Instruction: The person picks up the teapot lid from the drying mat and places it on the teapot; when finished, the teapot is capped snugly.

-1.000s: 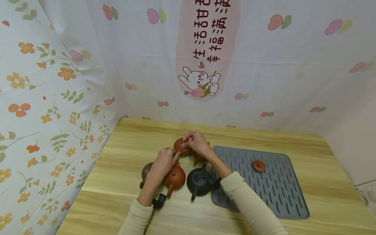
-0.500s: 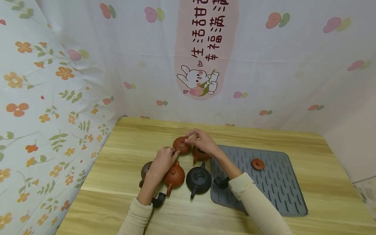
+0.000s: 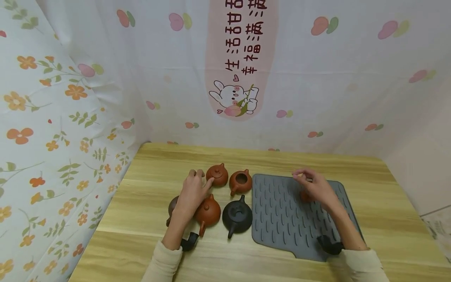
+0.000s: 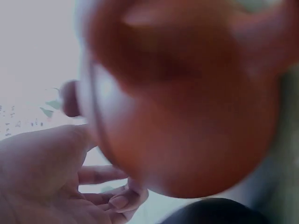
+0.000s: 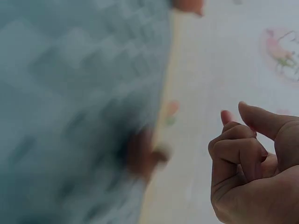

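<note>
My left hand (image 3: pixel 193 190) is beside a small reddish-brown lidded teapot (image 3: pixel 216 175) at the back; its thumb tip is at the pot's side and the fingers are spread and loosely bent. Whether they touch its handle is hidden. The orange-brown teapot (image 4: pixel 187 135) nearer me fills much of the left wrist view. My right hand (image 3: pixel 316 189) hovers over the grey mat (image 3: pixel 282 219), bent fingers holding nothing, thumb and index tips apart. Below it a reddish-brown lid (image 5: pixel 140 156) lies on the mat, partly covered by the hand in the head view (image 3: pixel 305 197).
A lidless reddish-brown teapot (image 3: pixel 241 182) stands left of the mat, a black teapot (image 3: pixel 237 216) before it. A dark brown teapot (image 3: pixel 172 206) is partly behind my left forearm. A printed cloth (image 3: pixel 169 98) hangs behind the wooden table (image 3: pixel 169 160).
My right hand has left the lidded teapot's top and moved right to above the lid on the mat. My left hand has shifted slightly back and left, its thumb and fingers spreading wider.
</note>
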